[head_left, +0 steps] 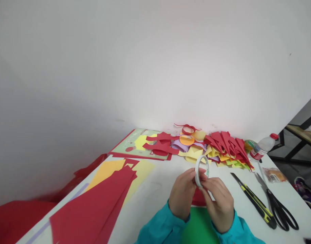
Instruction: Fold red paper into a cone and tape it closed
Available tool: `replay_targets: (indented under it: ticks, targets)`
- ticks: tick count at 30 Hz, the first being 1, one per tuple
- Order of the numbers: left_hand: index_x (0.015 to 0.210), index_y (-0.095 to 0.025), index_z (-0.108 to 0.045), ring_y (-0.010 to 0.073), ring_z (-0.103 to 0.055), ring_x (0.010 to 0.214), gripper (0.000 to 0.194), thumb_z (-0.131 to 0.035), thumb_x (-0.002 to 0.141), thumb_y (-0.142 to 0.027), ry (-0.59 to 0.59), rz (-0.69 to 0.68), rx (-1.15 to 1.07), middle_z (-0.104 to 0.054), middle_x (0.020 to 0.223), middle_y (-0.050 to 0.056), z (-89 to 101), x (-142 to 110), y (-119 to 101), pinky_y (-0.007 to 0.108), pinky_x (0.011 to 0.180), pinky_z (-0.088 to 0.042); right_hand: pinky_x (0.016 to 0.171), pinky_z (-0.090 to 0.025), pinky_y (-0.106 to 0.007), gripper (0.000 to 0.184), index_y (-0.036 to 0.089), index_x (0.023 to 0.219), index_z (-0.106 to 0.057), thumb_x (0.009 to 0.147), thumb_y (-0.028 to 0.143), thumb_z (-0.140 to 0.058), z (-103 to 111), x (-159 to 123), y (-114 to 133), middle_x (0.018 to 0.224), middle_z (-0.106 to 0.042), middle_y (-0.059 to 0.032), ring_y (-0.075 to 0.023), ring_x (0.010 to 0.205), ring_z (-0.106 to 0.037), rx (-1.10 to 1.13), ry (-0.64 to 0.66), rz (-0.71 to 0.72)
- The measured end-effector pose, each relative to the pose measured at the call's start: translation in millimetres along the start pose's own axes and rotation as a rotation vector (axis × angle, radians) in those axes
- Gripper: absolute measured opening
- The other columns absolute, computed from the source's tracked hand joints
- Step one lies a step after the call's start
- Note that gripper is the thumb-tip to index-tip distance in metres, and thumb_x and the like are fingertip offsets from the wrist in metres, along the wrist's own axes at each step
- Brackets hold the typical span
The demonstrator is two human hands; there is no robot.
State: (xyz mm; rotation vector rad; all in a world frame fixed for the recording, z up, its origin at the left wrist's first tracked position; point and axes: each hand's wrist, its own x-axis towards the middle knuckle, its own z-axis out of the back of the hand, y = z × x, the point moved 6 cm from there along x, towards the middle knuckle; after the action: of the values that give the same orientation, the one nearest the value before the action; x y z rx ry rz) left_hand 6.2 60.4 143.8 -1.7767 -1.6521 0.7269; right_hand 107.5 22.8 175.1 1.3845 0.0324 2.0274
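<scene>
A thin roll of tape (198,171), whitish with faint green print inside, stands upright between my hands. My left hand (182,195) is closed around its left edge, fingers reaching through the ring. On the lower right of the roll, my right hand (220,201) pinches with thumb and fingers. Beneath my hands lies a piece of red paper (198,198), partly hidden, and nearer to me a green sheet (199,225) shows between my sleeves.
Large red paper sheets (94,206) cover the left of the white table. Behind lie a green-and-red folder (127,144) and red cut-outs (225,144). At right are a utility knife (257,201), black-handled scissors (277,206), a plastic bottle (263,147) and a small packet (274,175).
</scene>
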Motion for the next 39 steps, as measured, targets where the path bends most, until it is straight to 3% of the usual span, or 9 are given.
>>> replay_targets:
  ticks: [4, 16, 27, 33, 36, 39]
  targets:
    - [0.072, -0.014, -0.068, 0.0181, -0.058, 0.074, 0.023, -0.063, 0.070, -0.036, -0.044, -0.032, 0.079, -0.065, 0.071, 0.004, 3.3, 0, 3, 0.031, 0.077, -0.044, 0.070, -0.052, -0.032, 0.025, 0.019, 0.098, -0.061, 0.079, 0.005, -0.055, 4, 1, -3, 0.086, -0.066, -0.0059, -0.0168, 0.079, -0.061, -0.013, -0.041, -0.005]
    - [0.073, -0.013, -0.069, 0.0197, -0.055, 0.080, 0.026, -0.068, 0.069, -0.039, 0.020, -0.038, 0.130, -0.062, 0.079, 0.006, -3.6, -2, 10, 0.031, 0.080, -0.042, 0.069, -0.053, -0.033, 0.026, 0.021, 0.098, -0.060, 0.078, 0.006, -0.057, 12, -2, -5, 0.086, -0.066, -0.0058, -0.0178, 0.080, -0.061, -0.018, -0.122, -0.068]
    - [0.083, -0.015, -0.070, 0.0213, -0.053, 0.090, 0.025, -0.059, 0.079, -0.037, 0.096, -0.146, 0.375, -0.060, 0.087, 0.007, -7.9, -6, 5, 0.030, 0.083, -0.042, 0.061, -0.053, -0.030, 0.015, 0.021, 0.091, -0.061, 0.079, 0.012, -0.059, 16, 1, -6, 0.077, -0.065, -0.0045, -0.0159, 0.071, -0.061, 0.016, -0.191, -0.145]
    - [0.083, -0.016, -0.070, 0.0185, -0.054, 0.081, 0.023, -0.061, 0.077, -0.036, 0.096, -0.187, 0.431, -0.061, 0.085, 0.006, -7.0, -6, -9, 0.026, 0.074, -0.044, 0.073, -0.053, -0.035, 0.024, 0.020, 0.101, -0.060, 0.077, 0.023, -0.064, 18, 0, -1, 0.091, -0.066, -0.0086, -0.0204, 0.085, -0.061, 0.066, -0.065, -0.138]
    - [0.083, -0.016, -0.070, 0.0186, -0.058, 0.079, 0.021, -0.063, 0.075, -0.035, 0.018, -0.163, 0.464, -0.064, 0.079, 0.005, 1.3, -4, -15, 0.027, 0.075, -0.045, 0.078, -0.051, -0.038, 0.026, 0.019, 0.105, -0.059, 0.081, 0.026, -0.059, 32, -14, -20, 0.097, -0.065, -0.0096, -0.0214, 0.093, -0.060, -0.016, -0.037, -0.173]
    - [0.083, -0.015, -0.070, 0.0203, -0.061, 0.076, 0.025, -0.066, 0.071, -0.037, -0.057, -0.104, 0.459, -0.067, 0.071, 0.005, 6.5, -4, -19, 0.030, 0.077, -0.047, 0.080, -0.050, -0.037, 0.019, 0.017, 0.093, -0.064, 0.082, 0.028, -0.053, 64, -45, -79, 0.092, -0.067, -0.0091, -0.0206, 0.089, -0.061, -0.239, -0.101, -0.355]
